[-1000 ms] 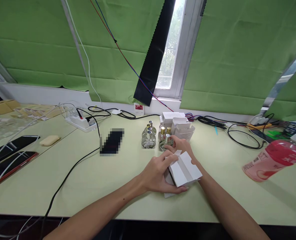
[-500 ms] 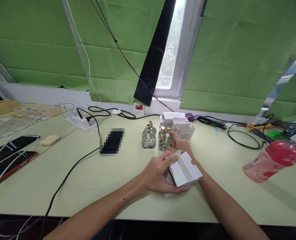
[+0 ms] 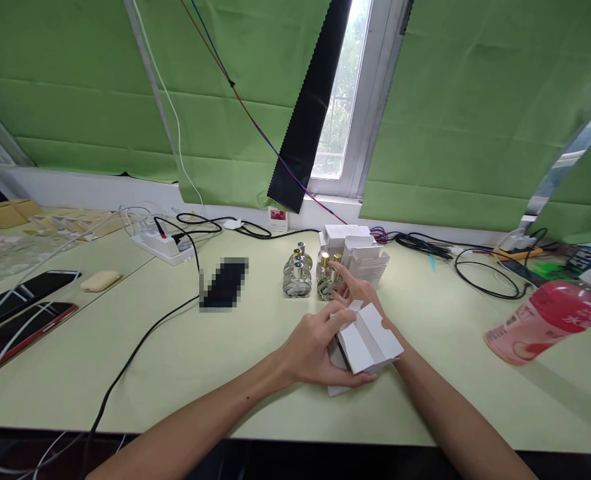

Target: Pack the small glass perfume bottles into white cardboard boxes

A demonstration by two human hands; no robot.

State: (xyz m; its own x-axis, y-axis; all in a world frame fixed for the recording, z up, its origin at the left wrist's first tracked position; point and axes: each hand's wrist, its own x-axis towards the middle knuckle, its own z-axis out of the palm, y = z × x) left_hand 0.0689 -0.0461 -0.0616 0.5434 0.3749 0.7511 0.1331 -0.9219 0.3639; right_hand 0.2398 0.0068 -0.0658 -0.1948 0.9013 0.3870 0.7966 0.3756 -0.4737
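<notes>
My left hand (image 3: 318,347) is closed around a small white cardboard box (image 3: 372,340) tilted over the table, its flaps unfolded. Just beyond it, my right hand (image 3: 359,287) has its fingers around a clear glass perfume bottle (image 3: 326,288). The index finger lies over that bottle's cap and hides part of it. Behind this bottle stand others, one with a gold cap (image 3: 324,260). To the left is a row of several similar perfume bottles (image 3: 297,283), upright, with silver and gold caps.
White boxes (image 3: 348,237) stand behind the bottles, some with flaps up. A pink drink bottle (image 3: 545,320) is on the right. Phones (image 3: 20,333), a power strip (image 3: 162,245) and a black cable (image 3: 130,357) lie on the left. More cables (image 3: 420,243) run along the wall.
My right hand's fingers have shifted slightly left, with the index finger now over the front bottle's cap. My left hand and the white box have stayed in place.
</notes>
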